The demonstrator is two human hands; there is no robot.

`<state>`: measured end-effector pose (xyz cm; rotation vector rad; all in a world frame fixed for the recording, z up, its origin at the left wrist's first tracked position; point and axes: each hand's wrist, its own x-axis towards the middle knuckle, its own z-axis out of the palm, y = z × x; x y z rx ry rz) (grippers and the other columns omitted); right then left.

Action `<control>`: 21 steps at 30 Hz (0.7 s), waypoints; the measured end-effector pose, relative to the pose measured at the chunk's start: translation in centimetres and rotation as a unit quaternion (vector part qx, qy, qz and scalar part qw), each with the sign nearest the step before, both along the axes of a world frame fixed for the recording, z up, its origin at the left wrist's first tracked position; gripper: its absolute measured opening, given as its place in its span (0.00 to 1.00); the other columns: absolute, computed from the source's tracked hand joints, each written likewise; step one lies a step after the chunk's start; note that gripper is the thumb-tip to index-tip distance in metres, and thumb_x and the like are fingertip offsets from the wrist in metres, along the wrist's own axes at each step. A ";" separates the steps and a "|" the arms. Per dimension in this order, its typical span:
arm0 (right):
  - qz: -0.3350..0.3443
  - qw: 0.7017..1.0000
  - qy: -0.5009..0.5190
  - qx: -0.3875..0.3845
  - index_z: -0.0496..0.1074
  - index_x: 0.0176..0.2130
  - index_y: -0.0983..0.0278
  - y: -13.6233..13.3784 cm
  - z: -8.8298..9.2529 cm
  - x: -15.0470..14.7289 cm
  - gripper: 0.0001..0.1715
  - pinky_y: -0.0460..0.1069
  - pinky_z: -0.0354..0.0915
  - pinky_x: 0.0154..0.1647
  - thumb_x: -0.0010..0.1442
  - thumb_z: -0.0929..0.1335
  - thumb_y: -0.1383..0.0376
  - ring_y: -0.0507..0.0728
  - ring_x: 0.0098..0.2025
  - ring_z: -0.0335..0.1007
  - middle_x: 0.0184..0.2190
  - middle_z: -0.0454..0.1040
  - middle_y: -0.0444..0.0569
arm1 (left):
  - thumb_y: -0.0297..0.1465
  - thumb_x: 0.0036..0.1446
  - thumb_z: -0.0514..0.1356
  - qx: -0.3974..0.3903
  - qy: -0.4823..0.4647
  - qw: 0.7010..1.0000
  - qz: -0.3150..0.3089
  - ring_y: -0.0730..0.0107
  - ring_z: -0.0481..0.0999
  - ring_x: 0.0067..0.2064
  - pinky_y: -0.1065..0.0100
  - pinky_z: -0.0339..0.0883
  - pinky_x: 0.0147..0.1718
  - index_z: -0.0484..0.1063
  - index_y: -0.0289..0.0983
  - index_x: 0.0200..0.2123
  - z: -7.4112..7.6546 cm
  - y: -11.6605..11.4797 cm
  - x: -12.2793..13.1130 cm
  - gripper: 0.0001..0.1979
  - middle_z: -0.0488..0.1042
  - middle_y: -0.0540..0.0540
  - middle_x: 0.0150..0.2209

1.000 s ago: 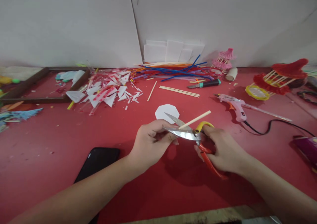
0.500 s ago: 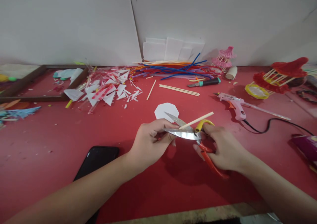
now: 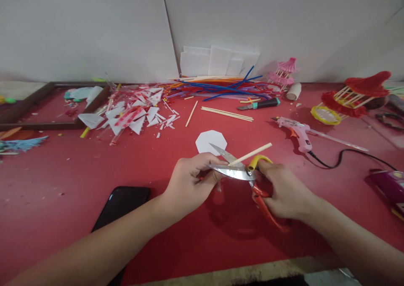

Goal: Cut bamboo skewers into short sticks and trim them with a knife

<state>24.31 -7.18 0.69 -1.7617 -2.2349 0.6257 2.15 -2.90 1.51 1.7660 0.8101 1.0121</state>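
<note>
Free room lies left of the phone [image 3: 128, 198] — scissors [image 3: 235, 172] partly block the white octagon [image 3: 206, 139].

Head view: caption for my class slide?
Right hand holds red-and-yellow-handled metal scissors open around a pale wooden stick in the left hand.

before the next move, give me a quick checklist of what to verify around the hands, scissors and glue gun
1. Scissors held in the right hand: ok.
2. Blades apart, pale stick between them: ok.
3. Pale stick gripped by the left hand: ok.
4. Left fingers clear of the blades: cannot tell; they overlap in view.
5. White octagon clear of the blades: cannot tell; one blade overlaps it.
6. Glue gun apart from both hands: ok.
</note>
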 end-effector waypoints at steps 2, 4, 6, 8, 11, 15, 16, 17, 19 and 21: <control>0.002 1.000 0.006 -0.001 0.49 0.26 0.58 -0.1 0.0 0.1 0.16 0.48 0.50 0.23 0.46 0.65 0.63 0.52 0.22 0.53 0.21 0.61 0.42 | 0.22 0.56 0.57 0.001 0.007 1.000 0.002 0.75 0.73 0.21 0.75 0.66 0.22 0.71 0.36 0.30 0.1 0.0 0.0 0.06 0.72 0.52 0.18; 0.002 1.000 0.010 0.002 0.49 0.25 0.58 -0.1 0.0 0.1 0.16 0.48 0.49 0.22 0.46 0.65 0.63 0.51 0.21 0.52 0.20 0.61 0.42 | 0.22 0.56 0.56 0.003 0.016 1.000 0.007 0.75 0.73 0.21 0.74 0.66 0.23 0.71 0.36 0.29 0.1 -0.1 0.0 0.07 0.72 0.53 0.18; 0.002 1.000 0.016 0.002 0.49 0.25 0.58 -0.1 0.1 0.1 0.16 0.47 0.49 0.22 0.46 0.65 0.63 0.51 0.21 0.52 0.20 0.61 0.42 | 0.22 0.56 0.57 0.001 0.022 1.000 0.010 0.74 0.73 0.21 0.73 0.66 0.23 0.70 0.37 0.29 0.0 -0.1 0.0 0.06 0.72 0.53 0.18; 0.004 1.000 0.023 -0.001 0.49 0.25 0.58 0.0 0.1 0.1 0.15 0.47 0.49 0.22 0.47 0.65 0.63 0.50 0.21 0.52 0.20 0.61 0.41 | 0.23 0.56 0.57 0.002 0.020 1.000 0.010 0.74 0.73 0.22 0.73 0.66 0.23 0.70 0.37 0.30 -0.1 -0.1 0.0 0.06 0.72 0.52 0.19; 0.005 1.000 0.022 0.010 0.49 0.25 0.58 0.1 0.0 0.1 0.16 0.47 0.49 0.22 0.46 0.65 0.64 0.50 0.21 0.52 0.20 0.60 0.41 | 0.23 0.56 0.57 0.017 0.015 1.000 0.019 0.75 0.71 0.22 0.74 0.64 0.21 0.70 0.37 0.31 -0.5 -0.3 0.1 0.05 0.74 0.51 0.22; -0.002 0.999 0.007 0.042 0.49 0.26 0.58 0.2 -0.2 0.1 0.17 0.47 0.49 0.23 0.46 0.66 0.63 0.50 0.22 0.52 0.22 0.61 0.42 | 0.22 0.56 0.57 0.049 0.013 0.998 0.044 0.74 0.74 0.26 0.74 0.65 0.24 0.70 0.37 0.33 -0.8 -0.4 0.2 0.05 0.76 0.49 0.26; -0.001 0.999 0.005 0.047 0.49 0.26 0.58 0.2 -0.2 0.1 0.17 0.47 0.49 0.23 0.46 0.66 0.63 0.51 0.22 0.52 0.22 0.62 0.42 | 0.22 0.56 0.56 0.054 0.013 0.997 0.045 0.74 0.74 0.26 0.74 0.65 0.24 0.70 0.37 0.33 -0.8 -0.4 0.2 0.06 0.76 0.49 0.27; 0.001 0.999 0.002 0.051 0.50 0.26 0.58 0.2 -0.2 0.2 0.17 0.47 0.50 0.24 0.46 0.66 0.63 0.51 0.23 0.53 0.23 0.62 0.42 | 0.21 0.55 0.56 0.058 0.014 0.997 0.043 0.74 0.74 0.26 0.74 0.65 0.24 0.70 0.37 0.33 -0.7 -0.4 0.2 0.07 0.76 0.49 0.27; 0.006 0.998 0.000 0.056 0.50 0.27 0.59 0.2 -0.2 0.3 0.16 0.47 0.50 0.24 0.45 0.66 0.63 0.51 0.24 0.54 0.24 0.63 0.43 | 0.19 0.54 0.56 0.063 0.015 0.997 0.037 0.75 0.73 0.25 0.75 0.64 0.23 0.71 0.37 0.33 -0.6 -0.4 0.3 0.08 0.76 0.50 0.26; 0.007 0.998 0.001 0.056 0.51 0.27 0.59 0.2 -0.2 0.3 0.16 0.47 0.50 0.24 0.45 0.66 0.64 0.51 0.24 0.54 0.25 0.63 0.43 | 0.18 0.53 0.56 0.056 0.009 0.998 0.030 0.75 0.74 0.26 0.75 0.64 0.24 0.71 0.37 0.32 -0.4 -0.3 0.3 0.09 0.76 0.50 0.27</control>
